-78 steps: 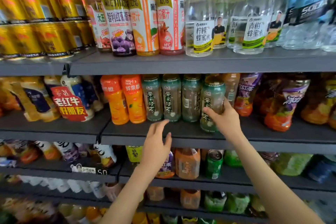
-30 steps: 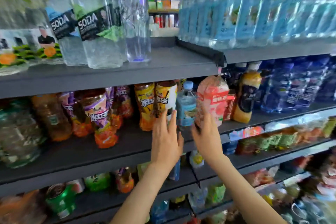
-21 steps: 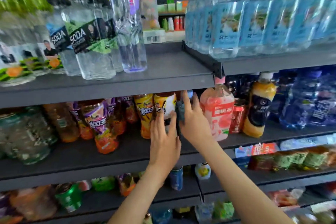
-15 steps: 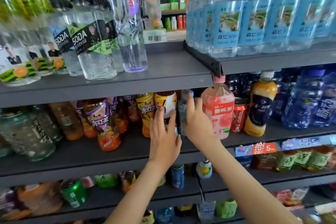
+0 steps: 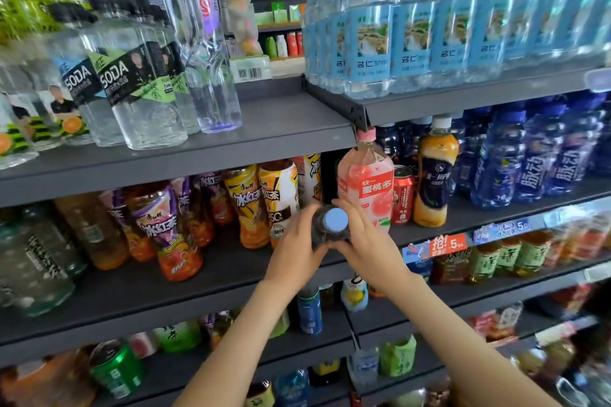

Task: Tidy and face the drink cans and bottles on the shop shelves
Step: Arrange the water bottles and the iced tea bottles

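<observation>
A small blue-capped bottle (image 5: pixel 334 221) is tipped with its cap toward me, in front of the middle shelf (image 5: pixel 205 277). My left hand (image 5: pixel 296 249) grips its left side and my right hand (image 5: pixel 370 241) grips its right side. Its label is hidden by my fingers. Just behind stands a pink peach drink bottle (image 5: pixel 366 182), with a red can (image 5: pixel 403 193) and an orange-and-navy bottle (image 5: pixel 434 172) to its right. Yellow iced tea bottles (image 5: pixel 261 201) stand to the left of my hands.
The upper shelf holds soda water bottles (image 5: pixel 132 92), a tall clear bottle (image 5: pixel 201 43) and blue-labelled water bottles (image 5: pixel 429 33). Dark blue sports drinks (image 5: pixel 535 158) stand at the right. Purple iced tea bottles (image 5: pixel 165 228) lean at the left. Lower shelves hold cans and green tea bottles (image 5: pixel 506 254).
Both hands have pulled the small blue-capped bottle out from between the iced tea and the peach drink and tipped its cap toward me. The view shifted right along the shelves earlier.
</observation>
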Motion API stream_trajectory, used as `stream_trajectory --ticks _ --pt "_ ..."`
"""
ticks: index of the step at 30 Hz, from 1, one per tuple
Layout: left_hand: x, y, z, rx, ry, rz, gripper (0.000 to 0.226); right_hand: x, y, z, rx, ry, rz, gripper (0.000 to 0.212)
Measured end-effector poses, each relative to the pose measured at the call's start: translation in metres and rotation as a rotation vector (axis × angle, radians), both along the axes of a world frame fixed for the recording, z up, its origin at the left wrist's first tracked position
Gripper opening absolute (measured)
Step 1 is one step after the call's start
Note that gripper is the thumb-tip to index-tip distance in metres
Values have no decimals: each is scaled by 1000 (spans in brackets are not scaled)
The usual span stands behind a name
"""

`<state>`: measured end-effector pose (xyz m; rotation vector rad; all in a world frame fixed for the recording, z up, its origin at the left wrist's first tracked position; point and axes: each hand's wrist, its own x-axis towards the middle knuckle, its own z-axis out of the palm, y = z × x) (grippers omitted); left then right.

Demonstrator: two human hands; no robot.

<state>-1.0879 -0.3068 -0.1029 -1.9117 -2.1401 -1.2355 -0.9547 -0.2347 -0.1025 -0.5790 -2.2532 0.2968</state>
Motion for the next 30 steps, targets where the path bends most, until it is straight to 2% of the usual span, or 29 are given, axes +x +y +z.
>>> stream_trajectory --ticks 3,6,9,12,17,22,25,27,30 --pt "5 -11 8 28 -21 -53 65 14 -9 4 -2 57 38 58" --pt "18 -23 33 162 -98 -133 63 32 -19 22 -83 207 92 63" --pt "37 -24 64 247 -178 -212 63 50 -23 41 -143 363 36 62" --pt "63 -16 86 307 -216 -257 66 70 -23 50 -126 403 17 59" --pt "110 6 117 380 -260 -309 67 100 -9 66 -122 417 36 82" --pt "160 45 146 436 -165 -297 67 136 28 88 -60 534 -28 77" --pt "192 73 161 508 -61 -293 59 171 62 108 -75 582 -35 77" --pt "206 97 168 594 87 -199 53 198 89 127 -74 602 -50 76" --pt "208 139 176 671 319 85 50 227 132 162 -104 544 -95 88"
